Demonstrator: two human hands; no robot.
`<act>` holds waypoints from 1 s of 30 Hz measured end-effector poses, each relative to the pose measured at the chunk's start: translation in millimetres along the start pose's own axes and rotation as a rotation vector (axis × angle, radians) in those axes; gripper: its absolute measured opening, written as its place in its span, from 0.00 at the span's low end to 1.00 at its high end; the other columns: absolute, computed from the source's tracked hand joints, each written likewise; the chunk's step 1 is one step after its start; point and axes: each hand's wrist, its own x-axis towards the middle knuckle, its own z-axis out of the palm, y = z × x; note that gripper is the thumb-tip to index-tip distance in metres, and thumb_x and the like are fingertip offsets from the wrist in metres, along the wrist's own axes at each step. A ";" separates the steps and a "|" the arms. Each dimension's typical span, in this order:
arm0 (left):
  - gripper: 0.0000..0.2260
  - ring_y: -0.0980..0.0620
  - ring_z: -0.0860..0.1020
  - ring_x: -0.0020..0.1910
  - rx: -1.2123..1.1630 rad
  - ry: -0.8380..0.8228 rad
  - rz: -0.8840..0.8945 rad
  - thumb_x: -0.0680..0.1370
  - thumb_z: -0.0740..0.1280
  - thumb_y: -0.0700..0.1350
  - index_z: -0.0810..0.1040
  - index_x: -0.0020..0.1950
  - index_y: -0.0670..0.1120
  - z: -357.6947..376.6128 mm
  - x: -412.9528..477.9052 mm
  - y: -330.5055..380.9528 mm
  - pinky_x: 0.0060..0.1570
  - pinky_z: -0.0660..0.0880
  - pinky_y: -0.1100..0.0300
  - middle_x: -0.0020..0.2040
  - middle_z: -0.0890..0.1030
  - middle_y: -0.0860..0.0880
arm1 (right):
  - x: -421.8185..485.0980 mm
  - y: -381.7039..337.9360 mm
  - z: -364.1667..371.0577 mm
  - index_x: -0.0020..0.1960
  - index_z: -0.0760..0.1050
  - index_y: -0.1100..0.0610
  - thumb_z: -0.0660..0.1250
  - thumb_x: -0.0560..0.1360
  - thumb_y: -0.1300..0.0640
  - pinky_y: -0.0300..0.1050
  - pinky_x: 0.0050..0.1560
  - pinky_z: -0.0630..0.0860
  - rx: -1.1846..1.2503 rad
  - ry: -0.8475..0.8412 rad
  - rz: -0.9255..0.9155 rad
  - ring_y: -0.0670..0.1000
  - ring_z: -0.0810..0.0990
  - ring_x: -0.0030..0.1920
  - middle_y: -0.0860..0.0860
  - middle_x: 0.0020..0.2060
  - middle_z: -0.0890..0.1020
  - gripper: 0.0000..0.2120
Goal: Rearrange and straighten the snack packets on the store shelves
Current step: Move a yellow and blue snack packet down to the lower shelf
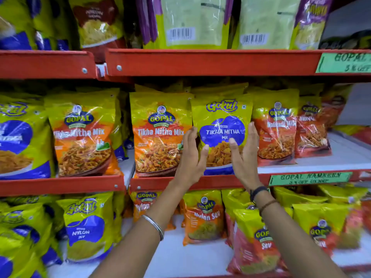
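A yellow and blue Gokul Tikha Mitha Mix packet (221, 117) stands upright on the middle red shelf (220, 182). My left hand (190, 155) presses flat against its left edge, thumb across the front. On the packet's right edge lies my right hand (246, 155), thumb also on the front. To the left stands an orange Gopal Tikha Mitha Mix packet (159, 135), touching my left hand. A red Gopal packet (276, 133) stands to the right, behind my right hand.
Another Gopal Tikha Mitha Mix packet (82, 137) and blue Gokul packets (20, 141) fill the middle shelf's left. The lower shelf holds Nylon Sev packets (204, 217) and a red Sev packet (257, 241). Bare white shelf (345, 153) shows at the right. Green price labels (309, 178) hang on the rails.
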 end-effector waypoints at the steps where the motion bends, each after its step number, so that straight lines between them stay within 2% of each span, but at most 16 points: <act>1: 0.26 0.47 0.61 0.73 -0.008 0.016 -0.063 0.80 0.56 0.51 0.53 0.74 0.43 5.2 0.5 -2.4 0.72 0.63 0.46 0.74 0.58 0.44 | 1.0 5.5 -0.1 0.77 0.45 0.57 0.57 0.78 0.45 0.45 0.76 0.45 0.010 -0.005 0.068 0.47 0.45 0.78 0.52 0.78 0.49 0.36; 4: 0.27 0.47 0.63 0.73 0.005 -0.001 -0.240 0.80 0.58 0.52 0.55 0.74 0.42 17.3 6.2 -6.4 0.72 0.61 0.53 0.74 0.62 0.43 | 7.5 20.2 -0.7 0.77 0.45 0.60 0.65 0.76 0.46 0.46 0.76 0.48 0.021 -0.104 0.258 0.52 0.49 0.78 0.56 0.78 0.51 0.41; 6: 0.27 0.49 0.68 0.69 -0.038 -0.044 -0.288 0.78 0.62 0.53 0.58 0.73 0.46 23.3 12.0 -9.2 0.67 0.66 0.54 0.71 0.68 0.45 | 10.9 28.0 -3.0 0.76 0.52 0.56 0.68 0.73 0.46 0.47 0.73 0.58 0.080 -0.122 0.287 0.52 0.61 0.75 0.55 0.76 0.62 0.40; 8: 0.25 0.47 0.74 0.63 -0.066 -0.065 -0.331 0.76 0.66 0.52 0.64 0.70 0.48 25.1 18.7 -12.6 0.59 0.73 0.52 0.65 0.76 0.47 | 15.3 36.7 -6.3 0.71 0.64 0.53 0.71 0.70 0.45 0.48 0.66 0.70 0.120 -0.105 0.273 0.51 0.74 0.65 0.52 0.66 0.76 0.33; 10: 0.23 0.46 0.76 0.60 -0.075 -0.060 -0.388 0.74 0.68 0.51 0.68 0.67 0.48 25.7 21.6 -15.1 0.57 0.74 0.51 0.61 0.79 0.47 | 15.7 41.4 -9.3 0.66 0.69 0.55 0.72 0.70 0.47 0.43 0.59 0.75 0.126 -0.098 0.274 0.51 0.79 0.58 0.52 0.58 0.80 0.29; 12: 0.23 0.46 0.77 0.58 -0.098 -0.030 -0.406 0.73 0.70 0.49 0.70 0.66 0.46 24.7 21.5 -12.3 0.55 0.73 0.54 0.60 0.79 0.46 | 14.1 40.4 -12.3 0.65 0.71 0.57 0.73 0.70 0.51 0.38 0.55 0.75 0.145 -0.082 0.243 0.50 0.79 0.57 0.51 0.57 0.81 0.26; 15: 0.22 0.48 0.77 0.59 -0.155 0.043 -0.352 0.71 0.72 0.44 0.72 0.64 0.46 17.8 12.2 -3.4 0.55 0.72 0.56 0.59 0.80 0.47 | 6.2 32.5 -17.1 0.67 0.70 0.56 0.75 0.69 0.53 0.47 0.61 0.75 0.231 -0.038 0.197 0.48 0.77 0.60 0.51 0.61 0.79 0.29; 18: 0.21 0.50 0.78 0.58 -0.230 0.128 -0.256 0.69 0.72 0.45 0.73 0.61 0.51 4.2 -4.2 9.4 0.59 0.74 0.50 0.58 0.81 0.48 | -5.8 16.5 -20.8 0.68 0.68 0.57 0.76 0.67 0.58 0.48 0.62 0.75 0.359 0.002 0.135 0.48 0.77 0.62 0.52 0.62 0.78 0.32; 21: 0.19 0.50 0.79 0.55 -0.280 0.209 -0.190 0.69 0.71 0.44 0.73 0.57 0.57 -18.3 -22.0 29.8 0.58 0.75 0.49 0.55 0.81 0.48 | -16.6 -10.0 -25.3 0.66 0.69 0.49 0.77 0.65 0.57 0.48 0.61 0.75 0.443 0.037 0.062 0.48 0.77 0.62 0.48 0.60 0.79 0.32; 23: 0.19 0.50 0.80 0.54 -0.298 0.233 -0.169 0.69 0.72 0.44 0.73 0.58 0.53 -34.6 -34.8 35.5 0.56 0.77 0.49 0.53 0.81 0.49 | -25.1 -25.7 -25.5 0.64 0.70 0.46 0.79 0.64 0.55 0.50 0.62 0.75 0.469 0.048 0.011 0.51 0.77 0.63 0.50 0.61 0.79 0.32; 25: 0.19 0.47 0.80 0.53 -0.322 0.237 -0.179 0.69 0.72 0.45 0.74 0.58 0.50 -51.3 -52.0 32.1 0.55 0.77 0.44 0.54 0.82 0.46 | -40.0 -40.1 -20.2 0.62 0.70 0.45 0.79 0.62 0.54 0.45 0.59 0.76 0.479 0.050 0.006 0.49 0.78 0.61 0.50 0.59 0.79 0.32; 28: 0.23 0.47 0.78 0.59 -0.292 0.247 -0.249 0.69 0.73 0.45 0.73 0.62 0.45 -75.0 -84.1 16.4 0.60 0.75 0.43 0.59 0.80 0.45 | -73.0 -52.5 -1.7 0.59 0.70 0.42 0.80 0.60 0.50 0.40 0.55 0.76 0.392 0.012 0.031 0.47 0.79 0.57 0.50 0.55 0.80 0.31; 30: 0.24 0.47 0.79 0.58 -0.285 0.241 -0.332 0.67 0.74 0.44 0.73 0.62 0.45 -89.9 -111.6 0.0 0.59 0.76 0.43 0.58 0.81 0.45 | -100.1 -48.7 15.7 0.58 0.71 0.45 0.80 0.59 0.49 0.40 0.54 0.76 0.370 -0.059 0.090 0.45 0.79 0.55 0.47 0.53 0.80 0.31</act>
